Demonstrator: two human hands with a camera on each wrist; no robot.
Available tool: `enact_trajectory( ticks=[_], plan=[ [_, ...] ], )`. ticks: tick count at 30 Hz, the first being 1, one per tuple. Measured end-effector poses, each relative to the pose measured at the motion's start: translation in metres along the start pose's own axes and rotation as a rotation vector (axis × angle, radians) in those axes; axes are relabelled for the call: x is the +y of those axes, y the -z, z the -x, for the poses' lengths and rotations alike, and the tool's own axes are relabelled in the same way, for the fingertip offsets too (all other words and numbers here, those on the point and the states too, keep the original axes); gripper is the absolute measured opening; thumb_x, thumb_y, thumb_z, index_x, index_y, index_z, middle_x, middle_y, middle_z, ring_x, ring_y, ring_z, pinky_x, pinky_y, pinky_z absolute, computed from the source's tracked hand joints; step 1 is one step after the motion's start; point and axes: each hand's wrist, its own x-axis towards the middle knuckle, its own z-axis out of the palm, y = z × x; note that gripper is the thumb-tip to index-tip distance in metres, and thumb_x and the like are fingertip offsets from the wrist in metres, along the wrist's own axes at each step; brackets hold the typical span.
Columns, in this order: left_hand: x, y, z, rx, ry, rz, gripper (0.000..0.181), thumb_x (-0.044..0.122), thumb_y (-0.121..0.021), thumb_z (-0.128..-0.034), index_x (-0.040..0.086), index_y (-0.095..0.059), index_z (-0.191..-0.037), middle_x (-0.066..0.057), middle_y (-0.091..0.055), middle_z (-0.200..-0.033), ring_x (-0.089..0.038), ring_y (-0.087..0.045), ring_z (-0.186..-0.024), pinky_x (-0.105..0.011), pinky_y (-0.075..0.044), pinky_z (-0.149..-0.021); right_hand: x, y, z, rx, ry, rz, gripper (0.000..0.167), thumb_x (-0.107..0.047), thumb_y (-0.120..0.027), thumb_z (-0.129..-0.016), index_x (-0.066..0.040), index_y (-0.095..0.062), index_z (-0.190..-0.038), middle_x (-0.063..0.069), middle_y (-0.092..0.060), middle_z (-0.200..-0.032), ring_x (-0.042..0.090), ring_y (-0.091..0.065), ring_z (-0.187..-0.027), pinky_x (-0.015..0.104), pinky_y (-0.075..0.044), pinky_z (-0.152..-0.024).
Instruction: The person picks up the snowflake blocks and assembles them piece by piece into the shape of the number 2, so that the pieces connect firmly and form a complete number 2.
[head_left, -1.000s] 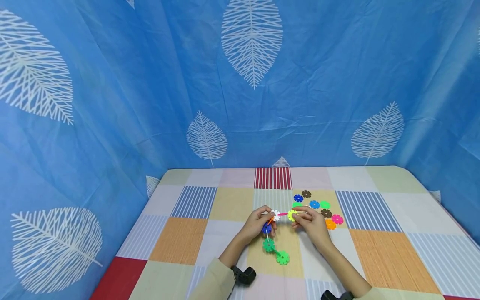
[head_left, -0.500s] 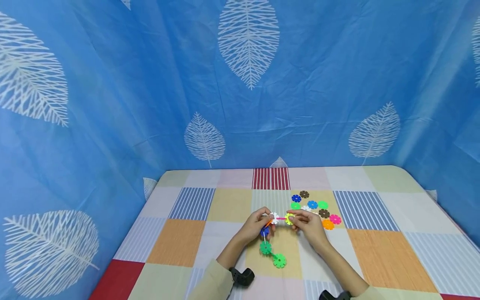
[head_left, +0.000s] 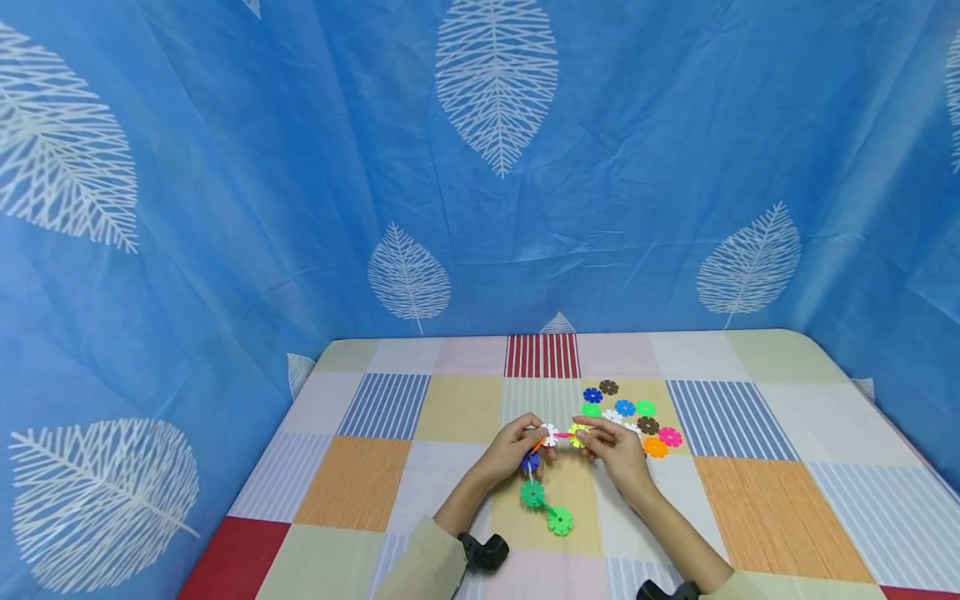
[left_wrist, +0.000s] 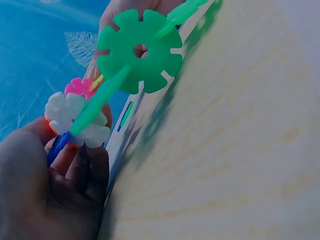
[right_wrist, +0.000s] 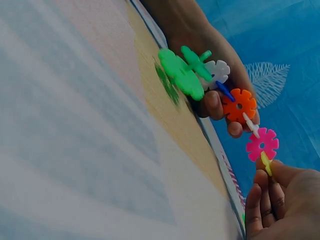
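Note:
A chain of slotted plastic flower discs hangs between my hands. My left hand (head_left: 512, 450) grips its middle, around the orange disc (right_wrist: 232, 111) and the blue disc (head_left: 530, 462). Between finger and thumb, my right hand (head_left: 621, 457) pinches the yellow disc (right_wrist: 266, 163) at the chain's end. That disc is slotted into the pink disc (right_wrist: 270, 142), which joins a white disc (head_left: 550, 435) by the left fingertips. Below the left hand dangle a darker green disc (head_left: 532, 493) and a lighter green disc (head_left: 560, 522). The left fingers partly hide the middle joints.
Several loose discs lie just beyond the right hand, among them an orange disc (head_left: 656, 447), a pink disc (head_left: 671, 437) and a brown disc (head_left: 608, 387). The patchwork tablecloth (head_left: 457, 408) covers the table. A blue leaf-patterned curtain (head_left: 622, 167) hangs behind it.
The head view has shifted slightly. The yellow disc in my right hand sits a little closer to the white disc by the left fingertips. Both hands keep their hold on the chain.

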Motion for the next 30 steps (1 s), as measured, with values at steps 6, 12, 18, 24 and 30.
enact_trajectory(
  ticks=[6,12,18,24,30],
  plan=[
    [-0.007,0.000,-0.003,0.049,0.001,0.005,0.022,0.006,-0.034,-0.1005,-0.010,-0.038,-0.116,-0.042,-0.055,-0.094,-0.013,-0.059,-0.051,-0.022,-0.049,-0.047,0.003,0.002,0.001,-0.008,0.055,0.025,0.036,-0.021,-0.066,-0.087,-0.005,-0.062,-0.118,0.017,-0.066,-0.083,0.018,-0.056,-0.065,0.024,-0.049,-0.061],
    [-0.021,0.002,-0.007,0.055,0.009,0.007,0.018,0.006,-0.035,-0.0987,-0.006,-0.039,-0.112,-0.033,-0.061,-0.091,-0.013,-0.061,-0.053,-0.023,-0.050,-0.055,0.003,0.003,0.003,-0.041,0.094,0.070,0.035,-0.021,-0.066,-0.086,-0.009,-0.062,-0.119,0.012,-0.068,-0.087,0.015,-0.057,-0.070,0.021,-0.049,-0.067],
    [-0.020,0.000,-0.006,0.004,0.032,0.083,0.025,0.009,-0.037,-0.0955,-0.009,-0.035,-0.113,-0.023,-0.062,-0.082,-0.018,-0.062,-0.055,-0.031,-0.054,-0.056,0.005,0.002,0.003,-0.104,0.172,0.113,0.033,-0.019,-0.067,-0.085,-0.008,-0.063,-0.116,0.005,-0.069,-0.086,0.016,-0.060,-0.074,0.021,-0.050,-0.068],
    [-0.017,-0.001,-0.007,0.097,0.066,0.046,0.029,0.018,-0.041,-0.0978,-0.003,-0.048,-0.117,-0.027,-0.061,-0.086,-0.016,-0.059,-0.049,-0.024,-0.050,-0.049,0.005,0.000,0.003,-0.178,0.269,0.127,0.029,-0.007,-0.066,-0.084,-0.003,-0.061,-0.113,0.007,-0.069,-0.083,0.015,-0.060,-0.077,0.020,-0.049,-0.070],
    [-0.016,-0.001,-0.007,0.114,0.084,0.049,0.029,0.016,-0.040,-0.0969,-0.004,-0.051,-0.114,-0.025,-0.060,-0.088,-0.016,-0.058,-0.048,-0.023,-0.050,-0.048,-0.013,-0.002,0.011,-0.201,0.313,0.134,0.028,0.002,-0.065,-0.083,0.004,-0.059,-0.111,0.015,-0.067,-0.082,0.019,-0.059,-0.076,0.021,-0.048,-0.069]
  ],
)
